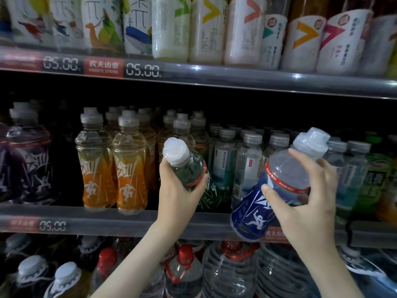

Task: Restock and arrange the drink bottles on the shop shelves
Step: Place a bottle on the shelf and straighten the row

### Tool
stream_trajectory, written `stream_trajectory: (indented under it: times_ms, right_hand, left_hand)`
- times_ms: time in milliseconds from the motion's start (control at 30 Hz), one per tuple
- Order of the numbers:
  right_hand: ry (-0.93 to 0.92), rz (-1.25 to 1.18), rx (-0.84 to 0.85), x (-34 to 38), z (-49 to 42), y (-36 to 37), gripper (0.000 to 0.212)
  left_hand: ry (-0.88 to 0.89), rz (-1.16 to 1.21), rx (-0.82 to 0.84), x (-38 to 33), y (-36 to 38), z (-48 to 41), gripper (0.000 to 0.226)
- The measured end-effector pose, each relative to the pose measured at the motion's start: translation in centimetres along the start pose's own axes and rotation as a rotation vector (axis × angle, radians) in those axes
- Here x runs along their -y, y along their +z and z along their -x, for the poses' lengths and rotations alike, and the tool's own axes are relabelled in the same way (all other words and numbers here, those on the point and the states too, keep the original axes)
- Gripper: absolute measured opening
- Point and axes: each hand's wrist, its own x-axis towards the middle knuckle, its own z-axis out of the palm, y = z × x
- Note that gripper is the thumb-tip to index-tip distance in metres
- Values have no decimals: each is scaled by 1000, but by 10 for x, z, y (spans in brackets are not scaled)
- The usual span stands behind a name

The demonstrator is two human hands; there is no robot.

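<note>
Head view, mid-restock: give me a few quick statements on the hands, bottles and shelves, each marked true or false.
1. The left hand holds a green bottle. True.
2. The right hand is empty. False: it grips a blue bottle.
3. Both held bottles stand upright on the middle shelf. False: both are tilted, held in front of it.
4. Orange bottles stand on the middle shelf, left of the hands. True.
5. The price tag under the top shelf reads 05.00. True.
</note>
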Motion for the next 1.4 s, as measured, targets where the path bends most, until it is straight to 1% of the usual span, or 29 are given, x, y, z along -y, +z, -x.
stream_trajectory:
  times_ms: [133, 300, 367, 433, 567, 667, 733, 800, 867, 1033, 1167, 1267, 1400]
  right_hand:
    - [-9, -14, -15, 0, -1, 1, 75]
    - [-37, -8, -20, -1, -3, 10, 75]
    - [-44, -19, -21, 0, -3, 13, 73]
    - [-68, -24, -23, 2, -3, 15, 68]
    - [-80, -35, -18, 2, -7, 21, 64]
    - [-102, -27, -21, 2, -10, 30, 66]
    - [-110, -9, -11, 4, -12, 40, 72]
    - [-122, 12, 4, 6, -16, 51, 73]
    - [-147, 48, 21, 8, -21, 63, 73]
    - [-168, 49, 68, 8, -31, 86, 73]
    - [-158, 70, 112, 1, -27, 98, 72]
    - [-137, 88, 106, -2, -22, 101, 69]
    - [-116, 89, 118, 0, -23, 104, 68]
  left_hand:
    - [-23, -24, -47, 2, -8, -4, 74]
    - [-28, -57, 19, 1, -12, -11, 80]
    - [-30, -90, 23, 1, -11, -12, 83]
    - [-31, -139, 7, 0, -13, -13, 83]
    - [34, -290, -13, -5, -19, -19, 84]
    - [95, -375, 49, -7, -17, -28, 88]
    - [156, -508, 71, -5, -12, -34, 89]
    - [212, -688, 32, 1, -5, -39, 88]
    - [224, -776, -35, 5, 2, -43, 87]
    - [228, -856, -54, 15, 6, -46, 84]
    - [231, -810, -33, 23, 4, -50, 72]
    - [242, -773, -1, 25, 2, -46, 71]
    - [271, -780, 8, 28, -2, -42, 76]
